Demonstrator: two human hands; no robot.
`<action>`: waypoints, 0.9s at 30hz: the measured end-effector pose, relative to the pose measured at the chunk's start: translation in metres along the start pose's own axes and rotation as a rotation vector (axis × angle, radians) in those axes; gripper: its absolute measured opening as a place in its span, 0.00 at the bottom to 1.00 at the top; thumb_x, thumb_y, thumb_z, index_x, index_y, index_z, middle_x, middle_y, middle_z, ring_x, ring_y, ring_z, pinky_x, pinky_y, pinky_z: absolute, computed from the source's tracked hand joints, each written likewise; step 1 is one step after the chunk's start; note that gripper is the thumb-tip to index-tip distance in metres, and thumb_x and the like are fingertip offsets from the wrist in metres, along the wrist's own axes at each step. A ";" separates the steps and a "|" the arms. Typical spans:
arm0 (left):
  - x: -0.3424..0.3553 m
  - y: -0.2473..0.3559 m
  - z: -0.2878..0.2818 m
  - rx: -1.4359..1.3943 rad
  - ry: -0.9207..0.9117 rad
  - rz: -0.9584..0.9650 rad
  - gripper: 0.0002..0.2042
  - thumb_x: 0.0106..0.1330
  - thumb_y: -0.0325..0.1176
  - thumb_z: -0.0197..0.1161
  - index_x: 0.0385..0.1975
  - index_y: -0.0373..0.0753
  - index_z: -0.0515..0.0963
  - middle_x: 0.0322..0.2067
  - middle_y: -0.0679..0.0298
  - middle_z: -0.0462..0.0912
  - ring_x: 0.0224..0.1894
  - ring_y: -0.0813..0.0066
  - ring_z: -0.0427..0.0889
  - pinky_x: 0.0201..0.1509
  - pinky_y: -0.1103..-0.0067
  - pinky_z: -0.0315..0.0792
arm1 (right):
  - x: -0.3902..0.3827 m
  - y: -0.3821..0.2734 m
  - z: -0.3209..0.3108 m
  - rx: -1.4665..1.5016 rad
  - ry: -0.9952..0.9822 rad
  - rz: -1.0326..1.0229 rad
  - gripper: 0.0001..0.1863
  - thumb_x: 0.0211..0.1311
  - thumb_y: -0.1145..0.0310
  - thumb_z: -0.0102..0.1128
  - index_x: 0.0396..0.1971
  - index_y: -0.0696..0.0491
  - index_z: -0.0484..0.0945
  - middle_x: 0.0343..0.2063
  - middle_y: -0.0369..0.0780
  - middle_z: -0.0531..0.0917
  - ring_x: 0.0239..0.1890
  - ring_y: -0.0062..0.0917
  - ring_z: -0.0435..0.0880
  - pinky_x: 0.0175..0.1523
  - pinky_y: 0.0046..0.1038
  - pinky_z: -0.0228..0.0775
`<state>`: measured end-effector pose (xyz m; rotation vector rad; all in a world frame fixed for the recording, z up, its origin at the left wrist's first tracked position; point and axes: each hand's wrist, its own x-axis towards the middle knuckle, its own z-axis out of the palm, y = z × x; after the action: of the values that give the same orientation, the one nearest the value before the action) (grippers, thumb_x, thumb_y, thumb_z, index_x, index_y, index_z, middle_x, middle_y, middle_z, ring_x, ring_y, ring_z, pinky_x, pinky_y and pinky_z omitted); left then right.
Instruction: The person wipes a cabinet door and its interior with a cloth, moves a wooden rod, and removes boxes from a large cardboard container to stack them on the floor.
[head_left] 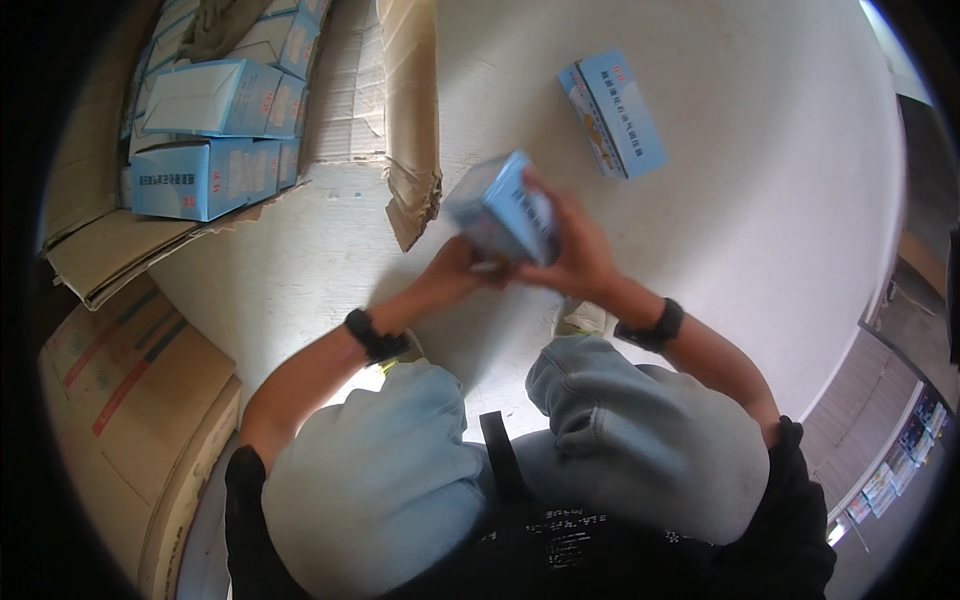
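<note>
Between my hands, in front of my knees, is a small light-blue box (500, 200), tilted and blurred. My right hand (572, 243) grips its right side, with the thumb low on the box. My left hand (464, 262) holds it from below at the lower left, its fingers partly hidden under the box. A second blue box (612, 113) lies on the pale floor (770, 200) beyond my right hand. At upper left, an open cardboard carton (415, 120) with torn flaps holds several stacked blue boxes (210, 100).
A closed brown carton (140, 400) with red stripes stands at the lower left. My bent knees and shoes are just below my hands. At the right rim are a floor edge, brown panels (850, 400) and a rack of small items (910, 450).
</note>
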<state>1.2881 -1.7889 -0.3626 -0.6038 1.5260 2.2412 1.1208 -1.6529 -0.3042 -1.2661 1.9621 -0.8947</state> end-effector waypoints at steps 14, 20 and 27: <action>0.124 0.057 0.026 0.169 0.240 0.173 0.26 0.61 0.36 0.64 0.59 0.34 0.69 0.49 0.55 0.79 0.46 0.72 0.80 0.51 0.78 0.74 | 0.086 0.046 -0.106 -0.578 0.470 0.265 0.39 0.44 0.51 0.69 0.61 0.40 0.69 0.51 0.50 0.73 0.45 0.40 0.81 0.43 0.35 0.76; 0.103 0.002 0.005 0.191 0.255 0.179 0.19 0.61 0.35 0.63 0.50 0.35 0.74 0.44 0.57 0.82 0.43 0.71 0.81 0.45 0.77 0.74 | 0.079 0.010 -0.064 -0.797 0.482 -0.158 0.28 0.48 0.66 0.64 0.54 0.43 0.74 0.57 0.45 0.67 0.61 0.41 0.61 0.65 0.44 0.47; 0.002 -0.013 -0.046 0.479 0.559 0.108 0.10 0.62 0.40 0.56 0.30 0.40 0.77 0.35 0.57 0.81 0.38 0.61 0.81 0.41 0.69 0.73 | 0.044 -0.033 0.065 -0.318 -0.200 -0.723 0.16 0.49 0.69 0.61 0.41 0.55 0.77 0.35 0.43 0.77 0.38 0.37 0.77 0.43 0.37 0.72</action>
<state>1.3002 -1.8271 -0.3888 -1.0650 2.3125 1.7400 1.1740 -1.7170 -0.3204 -2.2327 1.5264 -0.7408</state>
